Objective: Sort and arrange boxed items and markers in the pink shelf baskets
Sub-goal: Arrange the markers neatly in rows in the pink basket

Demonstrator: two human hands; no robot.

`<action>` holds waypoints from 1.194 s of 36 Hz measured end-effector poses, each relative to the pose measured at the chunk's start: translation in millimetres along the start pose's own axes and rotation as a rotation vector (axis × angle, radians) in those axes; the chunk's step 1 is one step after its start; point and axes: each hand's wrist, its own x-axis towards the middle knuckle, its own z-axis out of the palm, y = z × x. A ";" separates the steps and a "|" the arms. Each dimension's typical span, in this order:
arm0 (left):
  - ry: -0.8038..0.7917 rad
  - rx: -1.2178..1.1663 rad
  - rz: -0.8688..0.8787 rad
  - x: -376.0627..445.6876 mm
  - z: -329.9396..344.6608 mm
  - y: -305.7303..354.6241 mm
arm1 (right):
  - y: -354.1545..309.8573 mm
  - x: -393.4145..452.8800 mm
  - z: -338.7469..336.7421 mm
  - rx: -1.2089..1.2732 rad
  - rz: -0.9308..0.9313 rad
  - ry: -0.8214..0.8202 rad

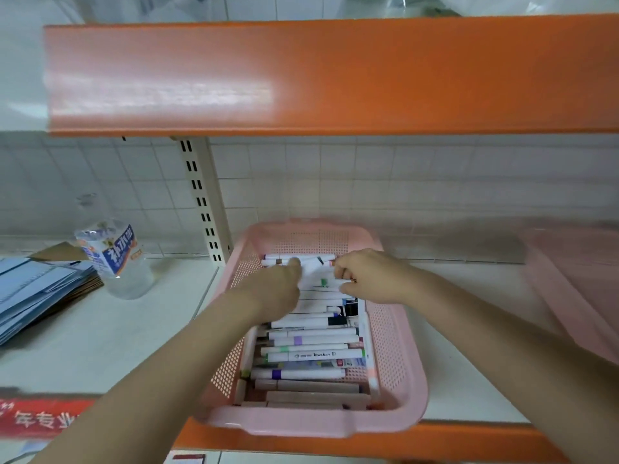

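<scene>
A pink perforated basket point(395, 349) stands on the white shelf, filled with several white markers point(315, 354) lying crosswise in rows, plus a few brownish ones near the front. Both my hands reach into its far half. My left hand point(274, 289) lies over the markers with a fingertip touching one at the back row. My right hand point(365, 276) has its fingers curled, pinching the end of a white marker point(321, 283) with a green band. The markers under my hands are partly hidden.
A clear water bottle point(114, 259) with a blue label stands left of the basket, beside a stack of blue flat packs point(37, 289). A second pink basket point(576, 289) sits at the right. An orange shelf beam point(301, 78) hangs overhead; a slotted upright point(201, 195) stands behind.
</scene>
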 end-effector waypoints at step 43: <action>0.195 -0.121 -0.121 -40.8 -7.6 -51.1 | -50.3 37.3 26.4 -0.083 -0.033 -0.258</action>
